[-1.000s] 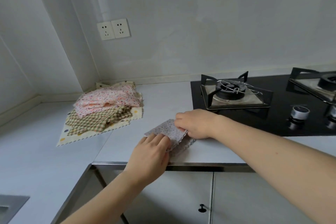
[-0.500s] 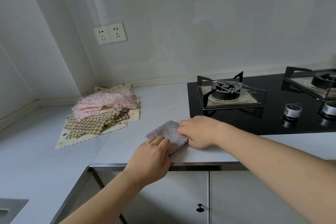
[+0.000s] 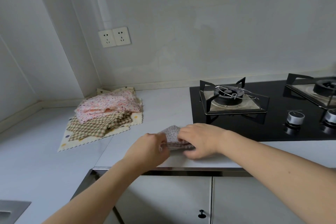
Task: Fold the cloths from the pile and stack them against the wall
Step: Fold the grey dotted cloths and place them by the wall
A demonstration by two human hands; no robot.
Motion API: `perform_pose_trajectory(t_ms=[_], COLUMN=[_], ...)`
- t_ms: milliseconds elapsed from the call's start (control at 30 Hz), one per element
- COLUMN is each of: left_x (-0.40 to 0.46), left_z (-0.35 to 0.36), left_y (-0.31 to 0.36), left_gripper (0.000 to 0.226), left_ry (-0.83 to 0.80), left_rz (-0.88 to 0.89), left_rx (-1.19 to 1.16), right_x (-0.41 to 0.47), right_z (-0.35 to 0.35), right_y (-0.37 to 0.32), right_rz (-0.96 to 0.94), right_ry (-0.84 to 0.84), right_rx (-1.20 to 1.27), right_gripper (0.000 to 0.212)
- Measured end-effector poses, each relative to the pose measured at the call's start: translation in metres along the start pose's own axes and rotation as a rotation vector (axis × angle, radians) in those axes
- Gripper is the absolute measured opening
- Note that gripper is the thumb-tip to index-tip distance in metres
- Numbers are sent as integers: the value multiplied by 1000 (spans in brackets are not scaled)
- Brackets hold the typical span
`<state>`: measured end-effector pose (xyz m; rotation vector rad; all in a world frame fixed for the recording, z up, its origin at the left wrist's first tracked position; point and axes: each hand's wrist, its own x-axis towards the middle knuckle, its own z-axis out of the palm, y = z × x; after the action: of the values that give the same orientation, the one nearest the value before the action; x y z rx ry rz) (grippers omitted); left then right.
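Fingers of left hand [image 3: 149, 148] and right hand [image 3: 198, 140] pinch folded dotted cloth [image 3: 171, 133] between them on countertop [image 3: 163, 111].

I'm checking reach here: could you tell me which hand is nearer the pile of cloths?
Left. The left hand is just right of the pile of cloths; the right hand lies farther right, toward the stove.

Pale counter [image 3: 163, 107] — cloth pile [image 3: 103, 116] at the corner, black hob [image 3: 263, 114] set in, small folded cloth [image 3: 171, 133] near the front edge
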<state>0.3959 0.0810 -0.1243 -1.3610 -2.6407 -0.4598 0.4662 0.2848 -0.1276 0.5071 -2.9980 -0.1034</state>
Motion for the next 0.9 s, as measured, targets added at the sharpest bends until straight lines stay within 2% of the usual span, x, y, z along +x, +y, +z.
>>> perform_pose_trajectory(t_ms=[67,167,267,333,467,567,633,700,833,900], left_x=[2,5,10,13,21,31,38,44,54,56], left_z=[-8,-20,-30,-32,-27,-23,-18,-7,25,36], left_y=[-4,-8,-7,-5,1,-2,-8,-18,-31,-32], left_gripper=[8,11,21,26,32,33,35,37,34,29], left_ry=[3,38,208,251,330,452,454,370,109,60], left_rz=[-115,-194,-316,-378,-411,-425,-421,-431,-454,-440], left_rx=[-241,-524,-794,-918,-966,-856,-732,-548,-250,-137], right_x=[3,14,27,33,43,48,50,52,58,61], right_z=[-4,-12,-32,-48,-70,-70,-61,-45,-6,12], right_y=[-2,-5,-6,-8,-11,-9,-6,-3,1,1], right_rz=[67,188,373,393,407,483,553,627,628,606], right_ry=[-52,54,157,121,51,66,76,56,26,2], right_rx=[74,349,667,760,1021,1195,1267,1171,585,421], right_gripper=[43,19,18,14,11,9,11,9,22,24])
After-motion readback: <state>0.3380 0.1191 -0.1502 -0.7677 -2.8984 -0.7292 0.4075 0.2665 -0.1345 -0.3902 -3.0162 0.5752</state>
